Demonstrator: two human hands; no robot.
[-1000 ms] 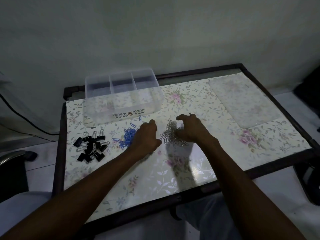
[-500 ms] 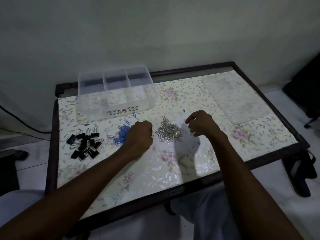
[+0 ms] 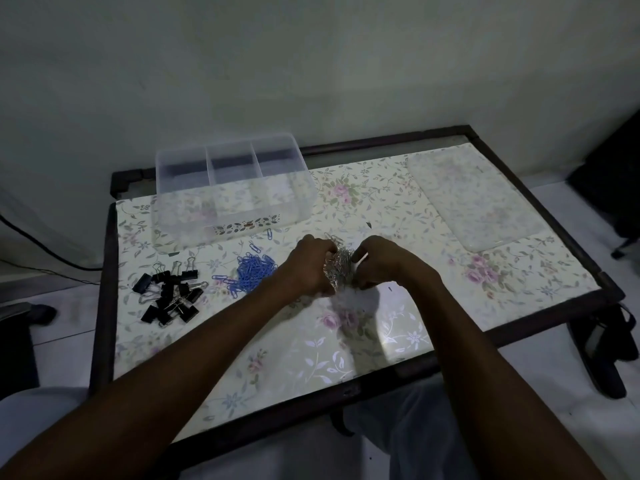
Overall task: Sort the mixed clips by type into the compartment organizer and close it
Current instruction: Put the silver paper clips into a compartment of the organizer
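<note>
On the counter [image 3: 381,341]: silver paper clips [image 3: 341,268] heaped.
Left hand [image 3: 308,263]: fingers curled gripping heap.
Right hand [image 3: 382,263]: same.

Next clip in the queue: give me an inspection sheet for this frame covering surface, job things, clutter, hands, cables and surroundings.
Surface: table with floral cover, dark frame.
Job things: clear organizer, three compartments showing no clips, open; lid flat at far right; binder clips, blue paper clips and silver paper clips in separate piles.
Clutter: nothing seen.
Hands: left hand and right hand cupped round the silver pile from both sides.
Cables: black cable on the floor at left.
Surroundings: plain wall; dark object at right, unclear.
</note>
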